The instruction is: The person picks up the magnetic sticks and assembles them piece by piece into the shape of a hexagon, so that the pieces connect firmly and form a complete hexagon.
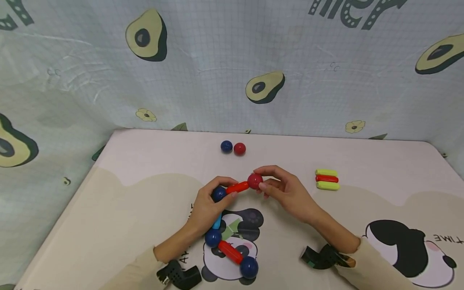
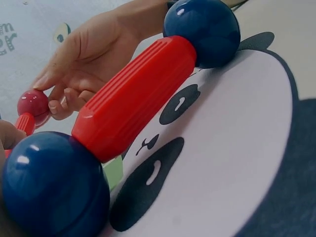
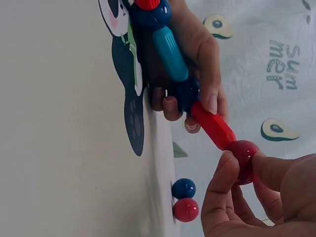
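My left hand [image 1: 209, 207] grips a chain of toy rods and balls, its thumb and fingers around a red rod [image 1: 237, 187] and the dark blue ball [image 1: 219, 194] beside it. Between thumb and fingertips, my right hand [image 1: 286, 193] pinches a red ball [image 1: 255, 181] that sits against the rod's free end. From the held blue ball a light blue rod [image 3: 170, 53] runs to another blue ball [image 1: 213, 238]. Beyond that come a second red rod [image 2: 136, 96] and an end blue ball [image 1: 249, 267].
A loose blue ball [image 1: 226, 146] and a loose red ball [image 1: 239, 149] lie near the table's far edge. To the right, two yellow-green rods [image 1: 328, 185] flank a red rod [image 1: 327, 178]. The tabletop [image 1: 137, 225] carries printed panda faces; a patterned curtain [image 1: 203, 48] hangs behind it.
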{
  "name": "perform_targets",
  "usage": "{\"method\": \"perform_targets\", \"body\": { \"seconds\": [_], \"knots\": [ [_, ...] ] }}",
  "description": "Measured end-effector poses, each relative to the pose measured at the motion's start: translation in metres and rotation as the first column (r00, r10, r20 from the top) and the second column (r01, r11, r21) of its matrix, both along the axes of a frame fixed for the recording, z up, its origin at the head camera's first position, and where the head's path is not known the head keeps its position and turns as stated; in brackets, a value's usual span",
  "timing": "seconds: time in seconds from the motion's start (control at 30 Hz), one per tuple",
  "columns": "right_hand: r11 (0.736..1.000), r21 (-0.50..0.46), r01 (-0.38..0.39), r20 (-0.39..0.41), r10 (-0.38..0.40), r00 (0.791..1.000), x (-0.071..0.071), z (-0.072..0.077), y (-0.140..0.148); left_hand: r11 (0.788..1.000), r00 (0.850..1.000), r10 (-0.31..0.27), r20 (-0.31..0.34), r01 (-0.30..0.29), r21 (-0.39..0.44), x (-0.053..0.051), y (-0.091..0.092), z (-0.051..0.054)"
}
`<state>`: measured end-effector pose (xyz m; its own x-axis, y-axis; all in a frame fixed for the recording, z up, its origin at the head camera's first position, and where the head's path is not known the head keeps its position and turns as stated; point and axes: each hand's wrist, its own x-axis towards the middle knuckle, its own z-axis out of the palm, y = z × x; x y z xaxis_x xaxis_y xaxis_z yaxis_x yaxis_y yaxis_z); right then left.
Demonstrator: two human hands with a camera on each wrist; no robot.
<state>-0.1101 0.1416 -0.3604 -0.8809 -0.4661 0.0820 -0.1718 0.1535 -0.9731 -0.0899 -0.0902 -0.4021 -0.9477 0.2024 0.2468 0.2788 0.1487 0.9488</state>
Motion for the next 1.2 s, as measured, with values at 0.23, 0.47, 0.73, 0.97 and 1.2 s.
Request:
{"method": "perform_targets", "body": {
  "seconds": [0.23,0.47,0.73,0.97,1.2],
  "knots": [
    [1.000,0.021,0.009,0.010,-0.009,1.000,0.002,-0.003,0.000,0.999,0.998,-0.045,0.045,0.044,0.032,-0.001,-0.001,0.000],
    [0.999,0.054,0.006,0.000,-0.006,1.000,0.003,-0.007,-0.002,0.984,0.989,-0.143,0.042,0.137,0.112,0.000,-0.001,0.000],
    [0.998,0.055,-0.018,-0.003,0.018,1.000,0.002,-0.012,-0.005,0.973,0.975,-0.212,0.067,0.204,0.109,0.001,-0.001,0.002],
    [0.999,-0.008,-0.052,0.049,0.052,0.997,0.004,-0.012,-0.008,0.973,0.974,-0.223,0.046,0.219,0.073,0.001,-0.002,0.001],
    [0.999,0.025,-0.047,0.072,0.045,0.996,0.007,-0.009,-0.005,0.960,0.960,-0.279,0.031,0.278,0.024,-0.003,-0.004,0.000]
  ]
}}
